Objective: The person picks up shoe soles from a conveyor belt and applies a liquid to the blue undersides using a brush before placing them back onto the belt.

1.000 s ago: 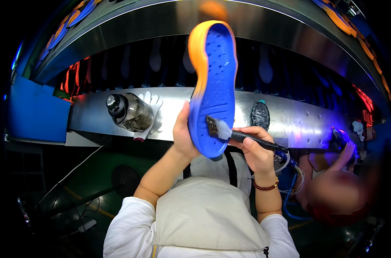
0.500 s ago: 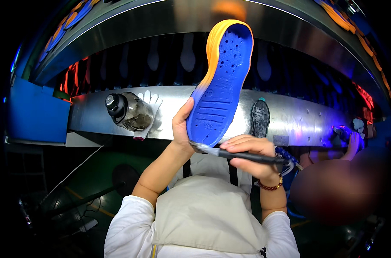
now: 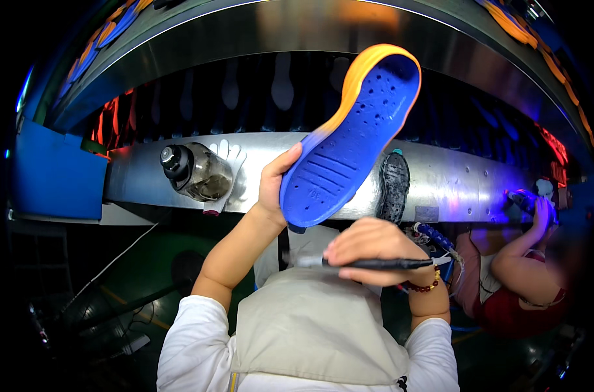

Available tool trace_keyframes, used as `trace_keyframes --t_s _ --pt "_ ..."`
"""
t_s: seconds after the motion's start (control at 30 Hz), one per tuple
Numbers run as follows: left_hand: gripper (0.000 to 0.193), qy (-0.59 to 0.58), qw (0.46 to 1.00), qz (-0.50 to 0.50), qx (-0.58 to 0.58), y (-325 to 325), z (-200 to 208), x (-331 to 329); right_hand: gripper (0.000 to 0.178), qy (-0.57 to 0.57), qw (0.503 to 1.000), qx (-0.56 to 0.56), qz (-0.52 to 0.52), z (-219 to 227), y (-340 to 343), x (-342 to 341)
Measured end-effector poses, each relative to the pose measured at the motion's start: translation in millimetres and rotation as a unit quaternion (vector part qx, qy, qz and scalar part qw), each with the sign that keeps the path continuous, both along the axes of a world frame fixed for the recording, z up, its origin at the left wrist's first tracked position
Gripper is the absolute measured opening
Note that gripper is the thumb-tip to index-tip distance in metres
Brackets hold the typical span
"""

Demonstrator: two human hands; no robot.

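Note:
My left hand [image 3: 275, 184] grips a blue shoe sole [image 3: 333, 163] with an orange rim, thumb on its near left edge. The sole is tilted, its inner face with holes and ridges turned up toward me, its far end leaning right. Below it, my right hand [image 3: 377, 247] is closed around the black handle of a brush [image 3: 392, 264]. The brush's pale tip is smeared by motion and points left, apart from the sole. A dark insole-shaped piece [image 3: 394, 186] lies on the metal bench just beyond my right hand.
On the metal bench [image 3: 441, 176] stand a dark bottle [image 3: 209, 175] and, beside it, a white glove [image 3: 234, 153]. Behind runs a dark slot with several sole shapes [image 3: 282, 81], under a curved metal hood [image 3: 231, 32]. At the far right, a co-worker's hand [image 3: 542, 212] works near a lit object.
The brush has come off the sole's near end and dropped toward me with my right hand. The sole's far end has swung right. The co-worker at right has leaned back, showing an arm.

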State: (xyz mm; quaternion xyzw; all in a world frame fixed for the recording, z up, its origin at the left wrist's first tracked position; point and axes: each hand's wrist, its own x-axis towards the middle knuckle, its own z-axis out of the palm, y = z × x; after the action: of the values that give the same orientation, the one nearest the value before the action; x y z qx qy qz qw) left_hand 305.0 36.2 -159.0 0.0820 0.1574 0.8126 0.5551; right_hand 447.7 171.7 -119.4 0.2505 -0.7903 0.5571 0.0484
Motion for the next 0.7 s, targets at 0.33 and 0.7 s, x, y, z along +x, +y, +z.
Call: trace_keyframes --t_s 0.33,0.7 --pt "0.051 0.15 0.931 -0.216 -0.254 -12 16 -7 0.024 -0.047 0.989 0.136 0.028 15 29 4" --pt "0.055 0.156 0.913 -0.238 -0.293 -24 25 -12 0.021 -0.111 0.967 0.23 0.024 28 49 14"
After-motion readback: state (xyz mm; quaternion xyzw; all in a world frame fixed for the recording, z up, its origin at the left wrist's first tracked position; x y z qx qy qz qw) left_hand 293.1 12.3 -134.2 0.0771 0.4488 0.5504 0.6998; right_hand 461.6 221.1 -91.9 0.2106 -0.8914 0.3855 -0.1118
